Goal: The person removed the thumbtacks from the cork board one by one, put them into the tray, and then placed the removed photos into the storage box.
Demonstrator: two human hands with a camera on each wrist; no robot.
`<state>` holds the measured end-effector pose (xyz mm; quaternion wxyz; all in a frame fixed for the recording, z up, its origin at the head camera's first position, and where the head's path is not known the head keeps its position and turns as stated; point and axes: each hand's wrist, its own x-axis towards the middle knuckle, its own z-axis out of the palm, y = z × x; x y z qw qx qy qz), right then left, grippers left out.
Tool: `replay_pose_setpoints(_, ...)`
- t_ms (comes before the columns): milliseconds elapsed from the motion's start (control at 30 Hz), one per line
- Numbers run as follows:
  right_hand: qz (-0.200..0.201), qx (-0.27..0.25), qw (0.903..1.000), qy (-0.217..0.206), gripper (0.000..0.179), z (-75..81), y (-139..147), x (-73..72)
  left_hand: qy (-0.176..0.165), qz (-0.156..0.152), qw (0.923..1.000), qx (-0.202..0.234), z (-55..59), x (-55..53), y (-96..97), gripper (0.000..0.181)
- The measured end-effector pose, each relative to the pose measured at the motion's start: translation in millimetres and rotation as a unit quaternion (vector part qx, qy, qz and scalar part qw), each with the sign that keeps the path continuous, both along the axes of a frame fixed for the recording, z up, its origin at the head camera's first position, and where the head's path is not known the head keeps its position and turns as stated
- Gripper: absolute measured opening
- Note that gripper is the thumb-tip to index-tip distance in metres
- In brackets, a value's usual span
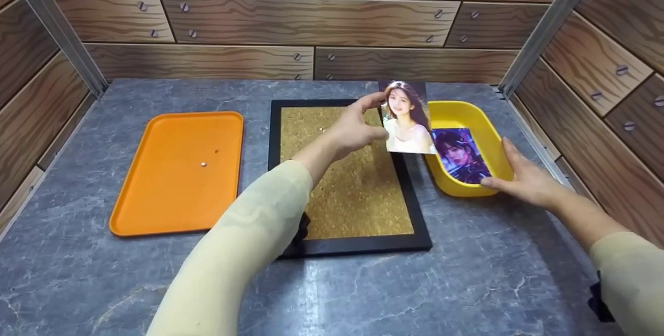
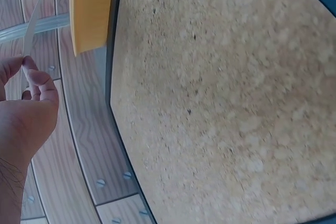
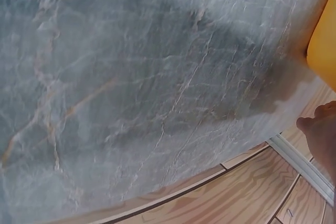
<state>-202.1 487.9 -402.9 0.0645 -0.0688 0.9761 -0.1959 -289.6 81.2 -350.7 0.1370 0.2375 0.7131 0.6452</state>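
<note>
My left hand (image 1: 355, 127) pinches the left edge of a photo print (image 1: 407, 123) of a long-haired person in a white top. The print is raised above the right side of a black-framed cork board (image 1: 358, 201). In the left wrist view the photo (image 2: 30, 30) appears edge-on between thumb and fingers. My right hand (image 1: 531, 183) grips the near right corner of a yellow plastic bin (image 1: 461, 191), thumb at the rim and fingers along the outer side. Inside the bin lies a purple and blue picture print (image 1: 459, 154).
Left of the board is an orange tray (image 1: 171, 180) with a small shiny bead-like piece (image 1: 203, 164) and a small dark spot on it. A tiny bright piece (image 1: 321, 129) sits on the cork. Wood-patterned walls (image 1: 311, 19) enclose the grey marbled table (image 1: 363, 294).
</note>
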Motion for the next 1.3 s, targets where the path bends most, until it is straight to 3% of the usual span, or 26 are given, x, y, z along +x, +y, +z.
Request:
replay_pose_setpoints(367, -0.002, -0.006, 0.9999, -0.008, 0.121, -2.6, -4.3, 1.4, -0.003, 0.005, 0.9999, -0.009, 1.9, 0.8, 11.0, 0.087)
replay_pose_setpoints(867, -0.006, 0.003, 0.9999, -0.015, 0.121, 0.2, -1.4, 3.5, -0.009, 0.002, 0.9996, 0.026, 3.1, 1.1, 39.9, 0.086)
replay_pose_setpoints(1167, -0.006, -0.003, 0.9998, -0.017, 0.122, 0.8, 0.2, 5.0, 0.010, -0.003, 0.9995, 0.031, -0.7, 2.8, 57.3, 0.085)
replay_pose_setpoints(1300, -0.006, -0.005, 0.9998, -0.018, 0.123, 1.4, -1.7, 3.9, -0.004, -0.003, 0.9996, 0.026, -3.9, 2.1, 62.6, 0.085)
